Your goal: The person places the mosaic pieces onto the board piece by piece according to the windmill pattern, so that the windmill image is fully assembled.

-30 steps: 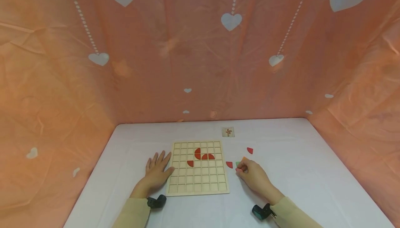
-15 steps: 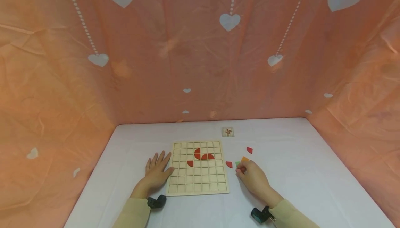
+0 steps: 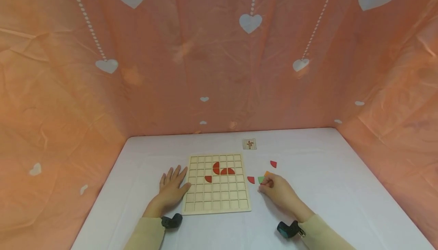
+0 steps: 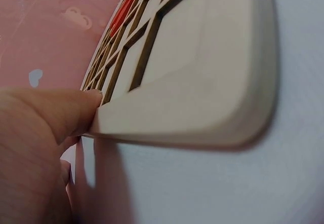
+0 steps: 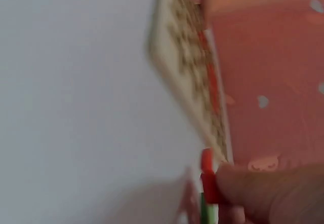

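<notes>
A wooden grid board (image 3: 216, 206) lies on the white table with several red quarter-circle tiles (image 3: 216, 168) in its cells. My left hand (image 3: 170, 192) rests at the board's left side, fingers spread, thumb (image 4: 76, 110) touching the rim. Right of the board, my right hand (image 3: 280, 193) pinches a red tile (image 5: 210, 187) between thumb and fingers; its full shape is hidden. Close by its fingertips lie a green tile (image 3: 261, 180) and an orange tile (image 3: 267, 173), partly covered by the hand. One loose red tile (image 3: 251, 180) lies between hand and board.
Farther back lies another red quarter-circle tile (image 3: 273, 164). A small pattern card (image 3: 249, 144) sits beyond the board's top right corner. Orange cloth (image 3: 219, 71) with hearts encloses the white table (image 3: 154, 147) at the back and sides.
My right hand has shifted slightly to the right, and more of the green tile shows beside its fingers. The left hand and the tiles on the board stay put.
</notes>
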A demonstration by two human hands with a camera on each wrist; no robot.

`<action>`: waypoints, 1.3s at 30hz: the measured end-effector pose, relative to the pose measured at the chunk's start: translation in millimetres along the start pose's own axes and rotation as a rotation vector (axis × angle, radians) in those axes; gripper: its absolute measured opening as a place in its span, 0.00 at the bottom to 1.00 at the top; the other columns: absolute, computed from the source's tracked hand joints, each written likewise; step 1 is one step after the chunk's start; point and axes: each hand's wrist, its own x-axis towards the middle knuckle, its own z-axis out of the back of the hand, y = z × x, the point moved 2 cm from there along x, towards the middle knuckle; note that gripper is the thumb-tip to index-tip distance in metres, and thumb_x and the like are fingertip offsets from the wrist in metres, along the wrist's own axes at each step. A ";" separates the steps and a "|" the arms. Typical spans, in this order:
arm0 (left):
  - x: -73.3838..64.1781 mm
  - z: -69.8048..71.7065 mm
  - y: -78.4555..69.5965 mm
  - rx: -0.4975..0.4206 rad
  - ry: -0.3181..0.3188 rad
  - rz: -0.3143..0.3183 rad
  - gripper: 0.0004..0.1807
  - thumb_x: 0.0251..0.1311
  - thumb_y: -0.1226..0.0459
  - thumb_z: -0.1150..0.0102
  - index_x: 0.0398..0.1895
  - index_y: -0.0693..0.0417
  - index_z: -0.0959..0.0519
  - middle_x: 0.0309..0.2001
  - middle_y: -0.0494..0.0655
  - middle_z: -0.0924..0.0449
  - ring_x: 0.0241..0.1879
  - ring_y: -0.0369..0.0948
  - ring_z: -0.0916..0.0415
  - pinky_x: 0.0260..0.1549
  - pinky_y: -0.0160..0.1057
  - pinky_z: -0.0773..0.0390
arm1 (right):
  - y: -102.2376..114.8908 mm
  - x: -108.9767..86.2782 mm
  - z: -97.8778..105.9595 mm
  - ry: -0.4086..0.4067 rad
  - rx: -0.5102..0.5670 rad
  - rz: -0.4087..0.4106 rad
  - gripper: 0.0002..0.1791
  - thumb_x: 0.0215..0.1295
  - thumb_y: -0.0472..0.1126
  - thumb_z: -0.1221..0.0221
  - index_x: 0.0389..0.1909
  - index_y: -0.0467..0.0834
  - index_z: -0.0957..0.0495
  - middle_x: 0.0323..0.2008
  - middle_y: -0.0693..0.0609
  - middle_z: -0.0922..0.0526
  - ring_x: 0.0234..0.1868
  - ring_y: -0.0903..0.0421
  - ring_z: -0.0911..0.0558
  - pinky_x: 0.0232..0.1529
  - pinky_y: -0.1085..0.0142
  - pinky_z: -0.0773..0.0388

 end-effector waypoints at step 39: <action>-1.6 -0.1 1.7 0.006 -0.034 -0.028 0.35 0.69 0.52 0.50 0.76 0.52 0.46 0.76 0.58 0.59 0.74 0.58 0.72 0.66 0.59 0.77 | 83.4 43.5 -101.3 -0.063 0.245 0.060 0.05 0.64 0.42 0.37 0.33 0.47 0.24 0.22 0.56 0.25 0.23 0.59 0.27 0.22 0.67 0.29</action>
